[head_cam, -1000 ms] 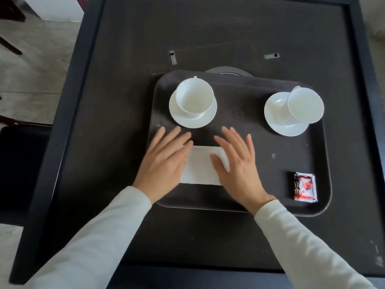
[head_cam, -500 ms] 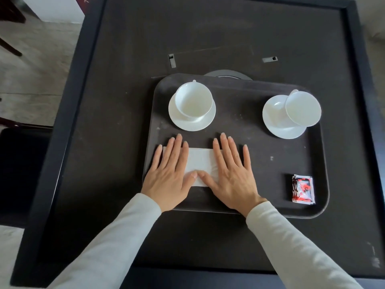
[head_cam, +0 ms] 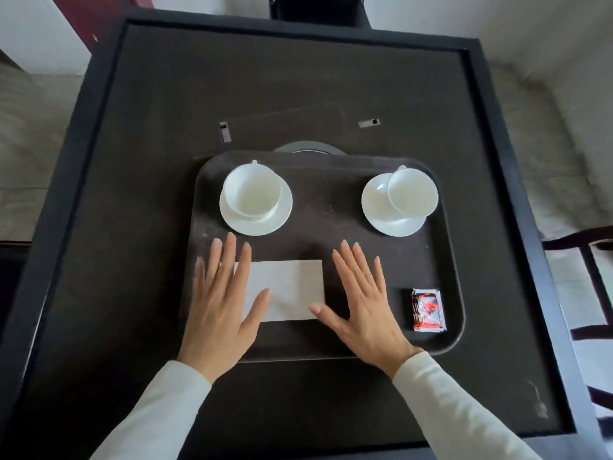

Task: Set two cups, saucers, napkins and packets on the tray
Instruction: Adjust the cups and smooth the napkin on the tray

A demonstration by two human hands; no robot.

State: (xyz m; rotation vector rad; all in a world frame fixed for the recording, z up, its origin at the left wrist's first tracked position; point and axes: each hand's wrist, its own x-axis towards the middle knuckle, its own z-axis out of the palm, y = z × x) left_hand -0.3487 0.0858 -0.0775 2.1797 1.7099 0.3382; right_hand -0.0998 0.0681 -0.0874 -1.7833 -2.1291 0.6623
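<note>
Napkin (head_cam: 285,288) lies flat on tray's (head_cam: 335,227) near half, long axis left-right, between two flat, splayed, empty hands; left hand (head_cam: 219,307) covers its left end, right hand (head_cam: 365,303) just beside, thumb touching.

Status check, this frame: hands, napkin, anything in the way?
Left hand open, flat on napkin, left end. Right hand open, thumb at its right corner. Napkin flat on tray. Nothing obstructing.

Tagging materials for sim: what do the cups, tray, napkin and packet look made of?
Cups: glazed white ceramic, probably; smooth sheen. Tray: dark matte plastic, likely; scuffed, moulded rim. Napkin: white paper, matte, folded flat. Packet: glossy foil or film; crinkled, reflective.
</note>
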